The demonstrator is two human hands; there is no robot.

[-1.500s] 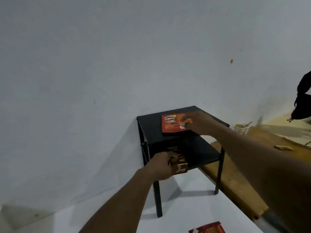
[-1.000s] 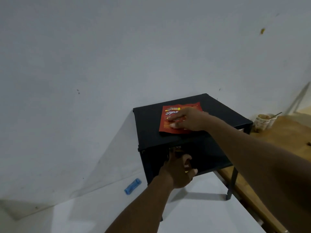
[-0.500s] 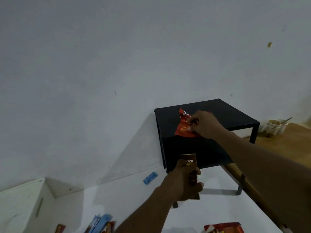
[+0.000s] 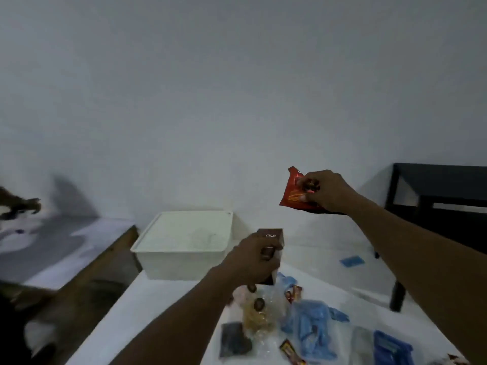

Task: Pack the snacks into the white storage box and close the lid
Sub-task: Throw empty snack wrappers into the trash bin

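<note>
The white storage box [image 4: 181, 262] stands on the white table, against the wall, with its lid [image 4: 184, 234] lying flat on top. My left hand [image 4: 253, 259] grips a brown snack box [image 4: 274, 237] just to the right of the storage box. In the air further right, my right hand [image 4: 325, 191] holds a red snack packet [image 4: 291, 193] by its edge. Several more snacks lie on the table below my hands: blue wrappers [image 4: 311, 320], a clear bag of biscuits [image 4: 257, 312], a dark packet [image 4: 234, 339] and a small red bar [image 4: 290, 351].
A black side table [image 4: 442, 185] stands at the right against the wall. One blue wrapper [image 4: 351, 260] lies apart near its leg. The white table [image 4: 163, 306] drops off at its left edge; a grey surface [image 4: 47, 246] lies beyond.
Both hands have come away from the black side table, carrying the brown box and the red packet leftward. The view has swung left, bringing the white storage box and the pile of snacks into sight.
</note>
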